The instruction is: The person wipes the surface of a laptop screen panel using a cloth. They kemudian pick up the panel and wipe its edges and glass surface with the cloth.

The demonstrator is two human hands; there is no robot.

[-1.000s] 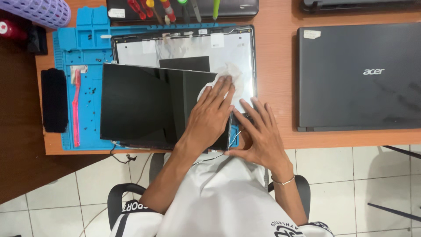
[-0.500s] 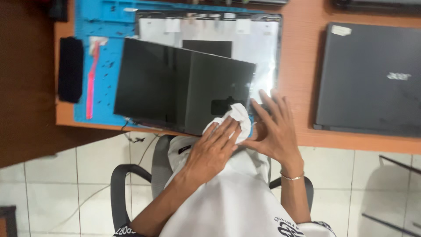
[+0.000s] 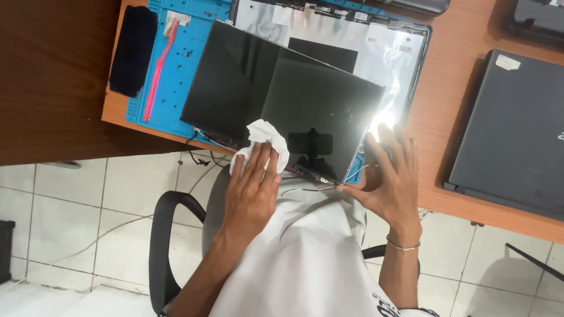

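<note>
Head-camera footage, the only view on offer, looked straight down on a person seated at an orange-brown wooden desk with a bare, glossy black laptop display panel lying across a blue silicone repair mat and the silvery inside of an opened laptop lid shell. Left hand lay flat, fingers extended and pressing a crumpled white cloth onto the panel's near edge, not pinching it. Right hand was spread open, fingertips resting against the panel's near right corner, closed around nothing, seemingly bracing it. Thin loose wires trailed from that lower edge towards the lap. To my eye the wipe would go best with light, even pressure, the bracing fingers kept on the rim and off the glass, since the panel overhung the desk edge and could flex or slide. Catching those wires with the cloth looked the chief risk. A pink-handled brush and a black rectangular pad lay on the left of the mat, and a closed dark grey laptop sat well apart on the right.
</note>
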